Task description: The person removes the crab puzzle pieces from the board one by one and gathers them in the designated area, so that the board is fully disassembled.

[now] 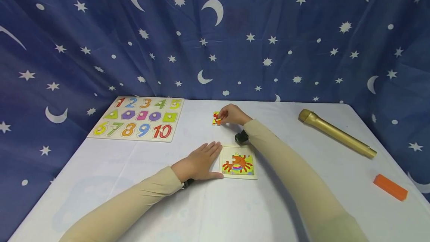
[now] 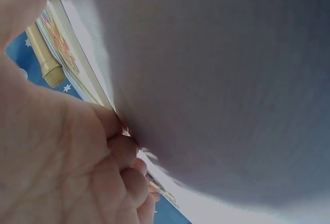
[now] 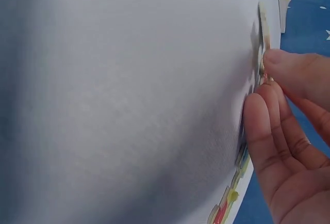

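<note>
A small square crab puzzle point(image 1: 237, 164) in a pale wooden tray point(image 1: 239, 177) lies on the white table, its picture partly filled, with bare wood along the top and left. My left hand point(image 1: 200, 162) rests beside it with fingers extended, fingertips and thumb at the tray's left edge. Farther back, my right hand point(image 1: 233, 115) pinches a red and yellow puzzle piece point(image 1: 215, 118) between thumb and fingers, at the table's surface. In the right wrist view, the thumb and fingertips close on this thin piece point(image 3: 264, 28), seen edge-on. Whether it is one piece or several I cannot tell.
A board of numbers and shapes point(image 1: 138, 119) lies at the back left. To the right are a gold microphone point(image 1: 337, 133) and an orange block point(image 1: 390, 187). A blue curtain point(image 1: 235, 47) with moons and stars hangs behind the table.
</note>
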Demonstrator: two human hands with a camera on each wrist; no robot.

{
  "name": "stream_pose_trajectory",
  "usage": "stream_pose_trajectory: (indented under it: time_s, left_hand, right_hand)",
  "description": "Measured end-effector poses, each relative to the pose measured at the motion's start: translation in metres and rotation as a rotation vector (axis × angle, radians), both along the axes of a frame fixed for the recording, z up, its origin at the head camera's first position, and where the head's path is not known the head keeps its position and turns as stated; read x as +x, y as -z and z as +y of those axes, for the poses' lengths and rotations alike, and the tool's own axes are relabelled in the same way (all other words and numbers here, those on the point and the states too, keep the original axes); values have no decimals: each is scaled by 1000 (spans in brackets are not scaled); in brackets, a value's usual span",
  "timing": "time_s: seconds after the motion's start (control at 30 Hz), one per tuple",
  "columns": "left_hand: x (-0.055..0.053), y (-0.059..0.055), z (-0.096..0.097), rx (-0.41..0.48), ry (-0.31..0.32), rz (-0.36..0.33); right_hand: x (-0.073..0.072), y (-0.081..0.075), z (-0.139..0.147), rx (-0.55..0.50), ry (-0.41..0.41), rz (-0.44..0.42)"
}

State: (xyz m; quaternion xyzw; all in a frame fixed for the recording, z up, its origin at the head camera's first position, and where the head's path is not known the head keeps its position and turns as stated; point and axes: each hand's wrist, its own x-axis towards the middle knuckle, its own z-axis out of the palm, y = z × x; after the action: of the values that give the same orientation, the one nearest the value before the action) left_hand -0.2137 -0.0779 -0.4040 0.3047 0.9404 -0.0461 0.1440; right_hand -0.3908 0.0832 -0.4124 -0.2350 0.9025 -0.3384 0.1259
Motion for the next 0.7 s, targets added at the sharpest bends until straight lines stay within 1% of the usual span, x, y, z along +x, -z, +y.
stream_pose_trajectory:
  time_s: [0.2, 0.33, 0.5, 0.6, 0.7]
  left_hand:
    - [-1, 1, 0, -17, 5, 7]
    - [0, 0, 0, -17, 1, 0]
    - [0, 0, 0, -6, 4, -7]
    - [0, -1, 1, -9, 7, -4]
    - [0, -1, 1, -15, 7, -3]
  right_hand:
    - [2, -3, 0, 41, 45, 10]
    - [2, -2, 1, 58, 32, 16]
    - [1, 0, 0, 50, 9, 37]
    - [0, -1, -1, 53, 14, 30]
    - [0, -3, -2, 82, 22, 19]
